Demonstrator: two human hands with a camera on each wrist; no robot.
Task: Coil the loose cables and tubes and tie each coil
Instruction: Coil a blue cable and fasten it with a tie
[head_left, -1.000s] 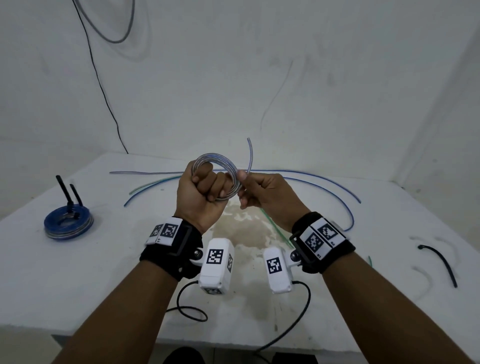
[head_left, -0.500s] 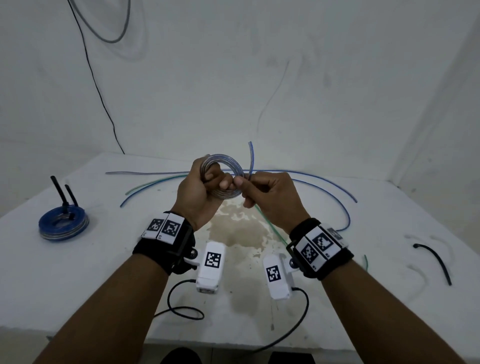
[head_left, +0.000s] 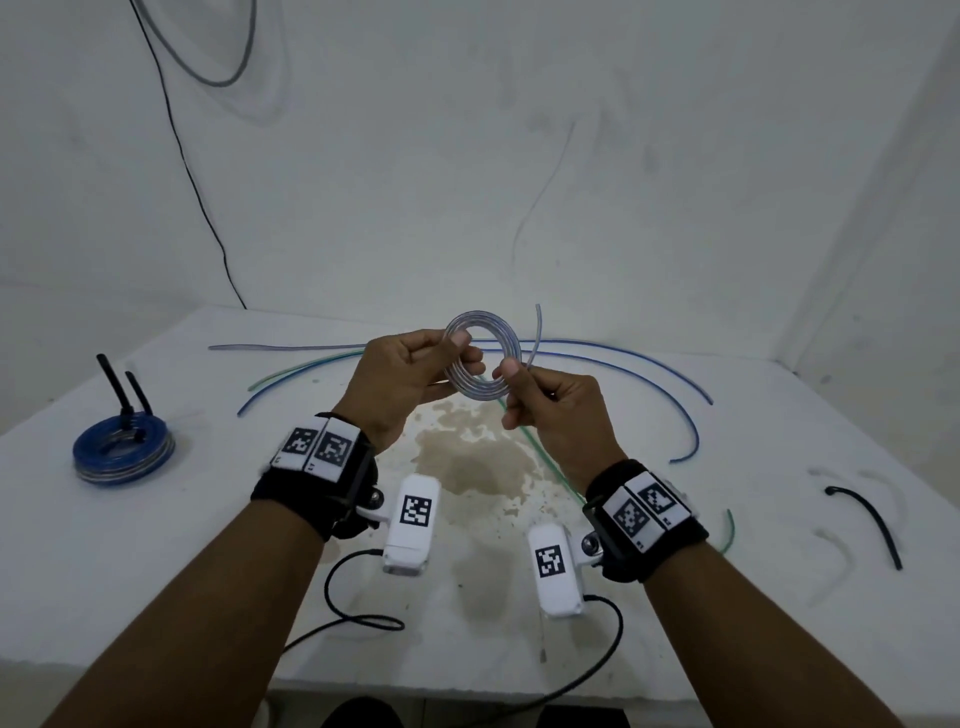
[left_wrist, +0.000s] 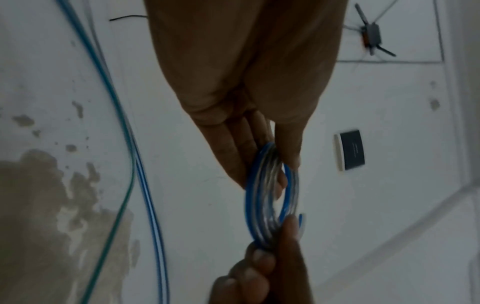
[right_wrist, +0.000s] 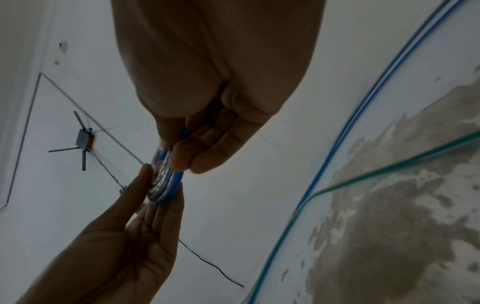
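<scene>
Both hands pinch the clear tube coil (head_left: 480, 358) at frame centre above the counter (head_left: 156, 545): left hand (head_left: 410, 384) on its left rim, right hand (head_left: 550, 410) on its right. Light and springy, probably; best pinched across all loops.

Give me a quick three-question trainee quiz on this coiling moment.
1. True or false: both the left hand and the right hand have a grip on the clear tube coil.
2. Which lies at the table's far left? A) a tied blue coil B) a loose green tube C) a black cable tie
3. Fill in: the coil's free end sticks ____.

Key: 1 true; 2 A; 3 up
</scene>
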